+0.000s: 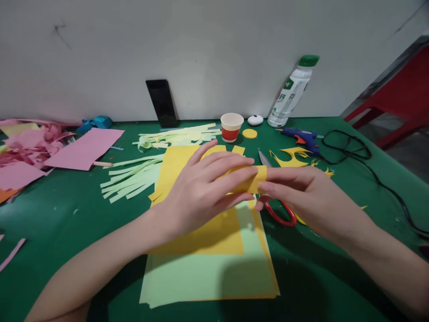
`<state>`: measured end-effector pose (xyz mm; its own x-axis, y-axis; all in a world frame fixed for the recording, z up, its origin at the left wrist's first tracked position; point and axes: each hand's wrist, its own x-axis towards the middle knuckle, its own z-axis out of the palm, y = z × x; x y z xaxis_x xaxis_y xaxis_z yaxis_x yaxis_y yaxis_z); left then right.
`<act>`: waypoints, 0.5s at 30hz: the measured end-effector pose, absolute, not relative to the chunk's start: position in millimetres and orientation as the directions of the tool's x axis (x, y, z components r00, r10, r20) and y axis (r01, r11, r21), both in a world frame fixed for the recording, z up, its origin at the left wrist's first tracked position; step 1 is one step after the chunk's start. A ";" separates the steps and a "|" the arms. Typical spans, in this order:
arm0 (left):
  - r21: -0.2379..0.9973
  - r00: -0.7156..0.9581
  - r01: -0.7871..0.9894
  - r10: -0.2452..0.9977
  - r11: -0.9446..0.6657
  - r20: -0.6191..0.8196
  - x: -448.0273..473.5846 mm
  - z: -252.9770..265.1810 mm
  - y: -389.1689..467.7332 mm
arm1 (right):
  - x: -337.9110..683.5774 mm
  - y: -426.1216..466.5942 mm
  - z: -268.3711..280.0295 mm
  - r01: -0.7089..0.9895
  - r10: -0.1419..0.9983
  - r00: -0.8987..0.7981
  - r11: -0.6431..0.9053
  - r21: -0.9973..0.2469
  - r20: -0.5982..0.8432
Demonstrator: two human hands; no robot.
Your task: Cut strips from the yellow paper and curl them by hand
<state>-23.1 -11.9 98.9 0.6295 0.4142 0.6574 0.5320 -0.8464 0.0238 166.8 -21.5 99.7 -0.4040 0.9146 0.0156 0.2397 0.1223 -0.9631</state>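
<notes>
Both hands meet over the middle of the green table (67, 241), sharing one yellow paper strip (262, 173). Right hand (311, 192): thumb and fingers pinched together on the strip's right end, no real gap. Left hand (201, 190): fingers long and flat across the strip's far side, thumb on the near side, one finger lifted; narrow grip, strip between. Two-ended hold probably keeps the paper from springing loose. Strip is bent, but its left part is hidden by fingers.

Below: yellow sheet (201, 239) on pale green paper (201, 281), stacked right in front of the person, likely for easy reach. Scissors (283, 220) lie partly under the right hand, presumably parked there for quick pickup. Yellow scraps (293, 157) sit far right of them, glue gun (303, 137) beyond, near its cord.

Far side: paper cup (231, 132), yellow disc (250, 133) just right of it. Phone (163, 105) leans on the wall (208, 53), apparently propped for viewing. Fringed green paper (140, 179) left, pink paper (87, 150) farther left, seemingly kept aside.
</notes>
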 end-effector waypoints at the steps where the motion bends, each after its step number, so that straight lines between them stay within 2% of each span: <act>1: 0.053 0.620 0.523 0.422 -0.851 0.662 -23.4 98.0 -11.9 | 166.5 -23.3 100.6 0.247 0.908 -0.417 0.152 -0.957 0.037; 5: 0.185 0.570 0.489 0.473 -0.853 0.672 -25.6 99.0 -11.1 | 164.9 -29.8 104.2 0.323 0.919 -0.367 0.273 -0.906 0.146; 9: 0.266 0.538 0.476 0.517 -0.838 0.665 -23.5 102.3 -14.4 | 161.5 -34.4 101.8 0.375 0.912 -0.238 0.403 -0.835 0.333; 12: 0.316 0.532 0.469 0.550 -0.825 0.644 -20.7 103.6 -17.6 | 159.2 -35.6 98.0 0.356 0.867 -0.183 0.498 -0.791 0.463; 15: 0.351 0.536 0.465 0.574 -0.813 0.619 -18.9 104.7 -20.3 | 157.8 -36.4 97.3 0.431 0.792 -0.234 0.605 -0.670 0.564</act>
<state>-18.9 -20.3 104.7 0.5365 0.5737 0.6189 0.4650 -0.8130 0.3505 157.8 -36.4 97.3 -0.2345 0.7917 0.5642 0.4308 0.6049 -0.6697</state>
